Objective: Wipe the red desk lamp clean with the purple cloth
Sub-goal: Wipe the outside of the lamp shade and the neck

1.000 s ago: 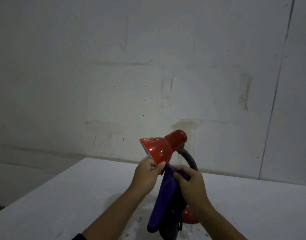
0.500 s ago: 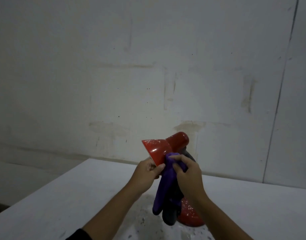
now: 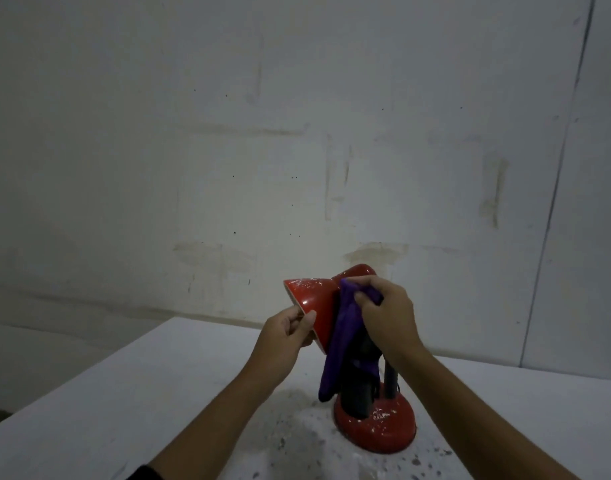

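Your left hand point(image 3: 286, 332) pinches the lower rim of the lamp point(image 3: 316, 306) shade, thumb on the outside. Your right hand point(image 3: 387, 315) has the cloth point(image 3: 342, 336) bunched in curled fingers, pressed against the neck where shade meets socket; the rest of the cloth hangs down in front of the dark stem. The lamp's red base point(image 3: 383, 431), flecked white, stands on the table point(image 3: 141, 393), amid scattered specks, before a stained wall point(image 3: 228, 150).

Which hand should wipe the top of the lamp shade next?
Right. The right hand already grips the purple cloth against the shade, beside its speckled top, while the left hand pinches the rim to steady it.
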